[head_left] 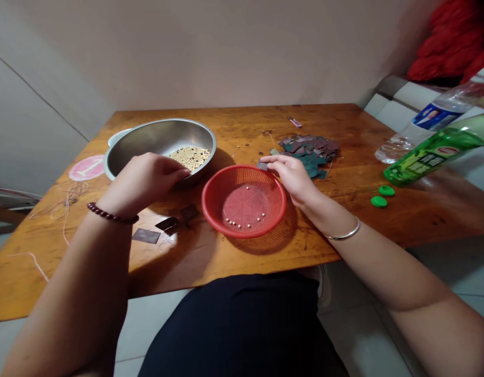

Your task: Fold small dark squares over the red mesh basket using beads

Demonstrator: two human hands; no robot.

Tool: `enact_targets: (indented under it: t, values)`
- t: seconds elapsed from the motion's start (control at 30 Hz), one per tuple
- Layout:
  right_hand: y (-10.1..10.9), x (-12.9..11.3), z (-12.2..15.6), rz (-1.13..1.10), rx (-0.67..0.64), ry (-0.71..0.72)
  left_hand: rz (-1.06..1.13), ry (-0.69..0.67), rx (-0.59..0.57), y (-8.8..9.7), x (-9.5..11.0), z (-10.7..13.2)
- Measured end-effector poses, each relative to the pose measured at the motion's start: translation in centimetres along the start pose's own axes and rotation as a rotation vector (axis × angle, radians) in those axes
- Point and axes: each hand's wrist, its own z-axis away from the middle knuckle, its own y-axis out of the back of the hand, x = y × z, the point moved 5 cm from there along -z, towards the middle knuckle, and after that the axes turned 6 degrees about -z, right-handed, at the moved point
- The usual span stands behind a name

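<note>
My left hand (153,175), with a dark bead bracelet (112,213), is closed in a pinch at the near rim of a steel bowl (155,131). Whatever its fingertips hold is hidden. Pale beads (190,156), a few of them dark, lie in the bowl. My right hand (291,175), wearing a silver bangle (346,230), grips a small dark square piece (261,165) at the far right rim of a red plastic basket (205,201). Several pale beads (239,225) rest on the basket's mesh bottom.
A pile of dark square pieces (310,152) lies behind my right hand. Two dark pieces (146,235) are near my left wrist. String (71,196) and a pink round tag (87,167) lie left. Right are a green bottle (426,152), a clear bottle (403,139) and green caps (379,201).
</note>
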Motion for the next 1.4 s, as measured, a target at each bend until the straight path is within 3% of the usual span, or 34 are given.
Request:
enact_targets:
  t: [0.23, 0.4, 0.5, 0.6, 0.7, 0.77, 1.07, 1.4]
  values:
    - [-0.9, -1.8, 2.1, 0.342, -0.083, 0.314, 0.03, 0.053, 0.102, -0.2, -0.8, 0.0]
    - [-2.7, -3.6, 4.8, 0.604, -0.161, 0.499, -0.053, 0.185, 0.318, 0.0, -1.2, 0.3]
    - [-3.5, -3.9, 5.7, 0.684, -0.218, 0.563, 0.066, 0.018, 0.486, 0.1, 1.1, 1.2]
    - [-3.6, -4.1, 5.7, 0.669, -0.241, 0.605, 0.117, -0.34, 0.483, -0.7, 4.6, 2.5]
    - [-3.1, -3.9, 4.9, 0.61, -0.269, 0.547, 0.047, -0.63, 0.357, -2.0, 7.1, 3.6]
    - [-2.8, -3.4, 4.2, 0.572, -0.306, 0.462, 0.009, -0.705, 0.312, -2.5, 7.7, 3.8]
    - [-3.2, -2.8, 4.2, 0.601, -0.422, 0.445, 0.141, -0.805, 0.546, -2.6, 7.7, 3.6]
    - [-2.7, -3.0, 3.5, 0.363, -0.558, 0.233, 0.232, -0.685, 0.623, -2.6, 7.3, 3.4]
